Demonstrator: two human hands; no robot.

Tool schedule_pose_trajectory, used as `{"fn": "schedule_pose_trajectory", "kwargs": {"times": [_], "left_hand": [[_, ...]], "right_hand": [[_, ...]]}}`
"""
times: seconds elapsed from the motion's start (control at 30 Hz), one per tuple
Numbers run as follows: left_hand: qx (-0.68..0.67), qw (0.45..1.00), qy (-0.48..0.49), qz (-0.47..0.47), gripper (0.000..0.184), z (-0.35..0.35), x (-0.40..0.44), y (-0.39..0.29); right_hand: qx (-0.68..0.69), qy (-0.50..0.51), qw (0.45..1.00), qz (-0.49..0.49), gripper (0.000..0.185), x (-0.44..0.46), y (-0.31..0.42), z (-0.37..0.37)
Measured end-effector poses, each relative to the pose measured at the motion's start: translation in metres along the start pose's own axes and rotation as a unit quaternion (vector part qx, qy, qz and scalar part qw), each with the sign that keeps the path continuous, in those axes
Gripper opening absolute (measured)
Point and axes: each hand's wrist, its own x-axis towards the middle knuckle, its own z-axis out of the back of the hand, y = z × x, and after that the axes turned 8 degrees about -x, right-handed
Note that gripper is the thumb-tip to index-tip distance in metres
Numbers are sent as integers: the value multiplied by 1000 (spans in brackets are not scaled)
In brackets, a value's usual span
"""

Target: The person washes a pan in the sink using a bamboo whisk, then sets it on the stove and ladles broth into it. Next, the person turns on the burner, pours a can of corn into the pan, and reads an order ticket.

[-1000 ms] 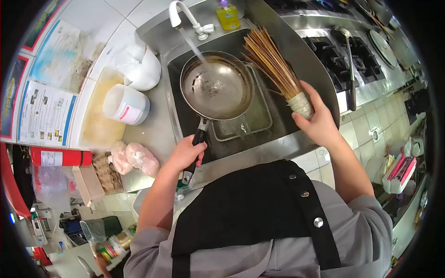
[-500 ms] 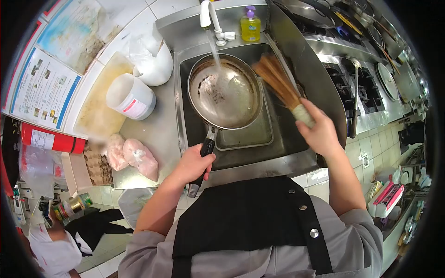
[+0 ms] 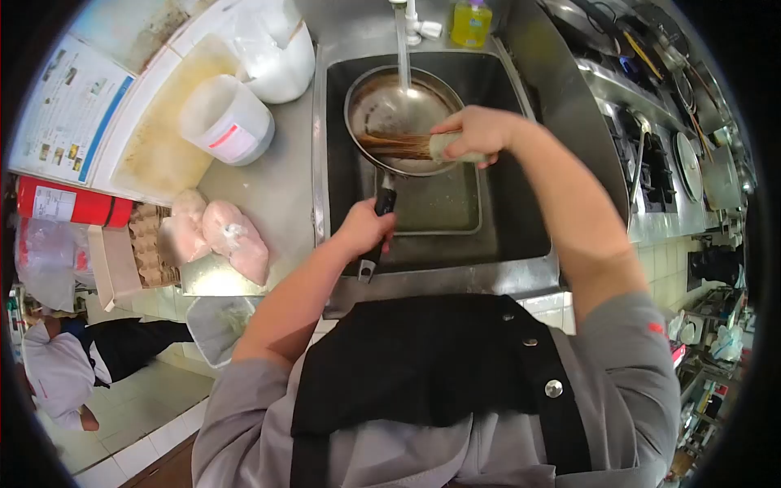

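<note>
My left hand (image 3: 366, 227) is closed round the black handle of a frying pan (image 3: 378, 110), which is held over the sink (image 3: 521, 203). Water runs from the white faucet (image 3: 412, 24) into the pan. My right hand (image 3: 480, 134) grips the pale wrapped end of a bamboo brush (image 3: 399, 145). The brush's brown bristles lie across the near part of the pan's inside. Beneath the pan, a rectangular tray (image 3: 443, 232) sits in the sink, partly hidden.
Yellow soap bottle (image 3: 470, 23) stands behind the sink. Left of it are white tubs (image 3: 228, 120), bagged raw meat (image 3: 234, 240) and egg trays (image 3: 150, 244). A stove (image 3: 651, 179) is at the right. Another person (image 3: 65, 366) stands at lower left.
My right hand has swung the brush left from beside the pan into it. The pan is tilted differently, still in my left hand. The camera view has shifted.
</note>
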Motion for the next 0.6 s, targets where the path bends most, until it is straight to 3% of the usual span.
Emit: {"fn": "schedule_pose_trajectory", "kwargs": {"times": [0.1,0.2,0.3,0.33,0.37,0.4,0.43,0.5,0.53,0.6], "left_hand": [[15,999,-40,13,12,5,-8,3],[106,992,-67,16,17,3,-20,-14],[187,975,-116,-17,18,5,-9,-13],[208,969,-130,-36,18,5,-1,-9],[219,965,-132,-51,18,7,8,0],[230,962,-134,-68,18,11,17,11],[242,957,-134,-85,18,12,23,15],[175,976,-130,-26,20,0,10,-4],[143,982,-126,6,21,-4,5,-11],[149,981,-122,6,20,0,-1,-9]], "right_hand": [[-149,93,981,-86,57,-22,17,34],[-403,39,912,-57,55,9,-16,35],[-430,-56,898,-70,53,9,-24,4],[-395,-39,918,-22,56,1,-24,-11],[-209,24,974,-85,57,-25,4,-18],[-76,27,996,-45,61,-24,-9,-34],[42,28,997,-57,65,-39,0,-42],[123,59,987,-79,65,-49,-6,-50],[-4,1,998,-63,65,-43,-23,-56],[-254,-108,960,-34,66,-26,-67,-71]]}}
